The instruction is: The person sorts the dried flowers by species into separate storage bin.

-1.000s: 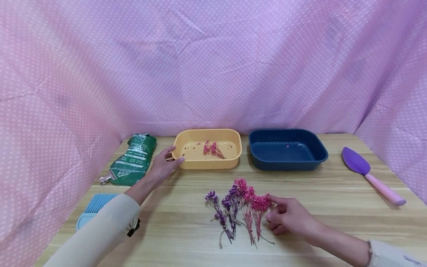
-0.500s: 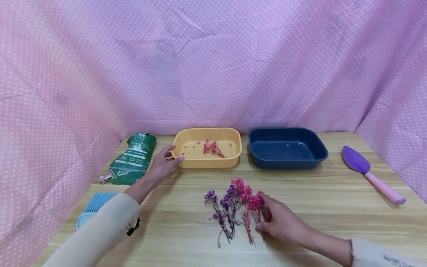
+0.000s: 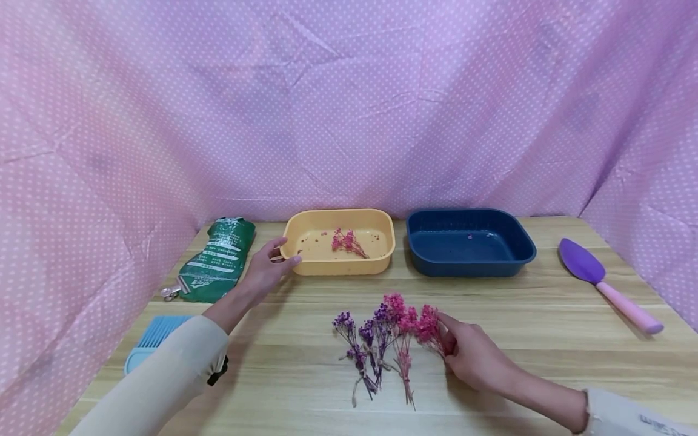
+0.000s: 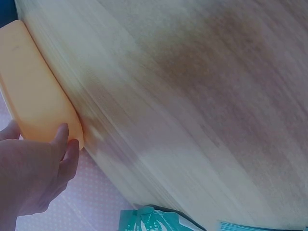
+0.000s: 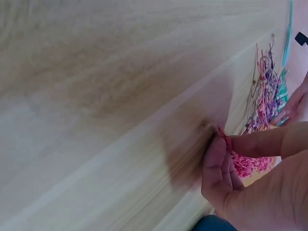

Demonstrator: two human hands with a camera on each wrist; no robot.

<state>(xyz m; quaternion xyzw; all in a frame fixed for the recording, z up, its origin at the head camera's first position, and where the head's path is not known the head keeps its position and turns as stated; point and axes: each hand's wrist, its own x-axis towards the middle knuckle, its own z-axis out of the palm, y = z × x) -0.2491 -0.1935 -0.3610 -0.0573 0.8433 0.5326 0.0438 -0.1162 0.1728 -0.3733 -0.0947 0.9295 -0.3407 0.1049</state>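
Observation:
My right hand [image 3: 474,357] pinches the stems of a bunch of pink dried flowers [image 3: 427,322] between thumb and fingers, its heads leaning left. In the right wrist view the fingertips are close over the table, with the red stems [image 5: 224,137] between them. Directly to the left lie more pink dried flowers [image 3: 404,357] and purple dried flowers [image 3: 357,351], some tied with twine. My left hand [image 3: 264,269] holds the left end of the yellow tray [image 3: 343,267], thumb at its front rim. Inside the tray lie a pink sprig [image 3: 348,242] and scattered crumbs.
A dark blue tray [image 3: 469,269] stands right of the yellow one. At the far right lies a purple spatula [image 3: 583,261] with a pink handle. On the left are a clipped green bag [image 3: 218,263] and a light blue brush [image 3: 160,333]. Polka-dot cloth [image 3: 349,109] hangs behind.
My right hand has closed on the rightmost pink bunch and shifted it slightly right, tilting its heads left. My left hand has stayed at the yellow tray.

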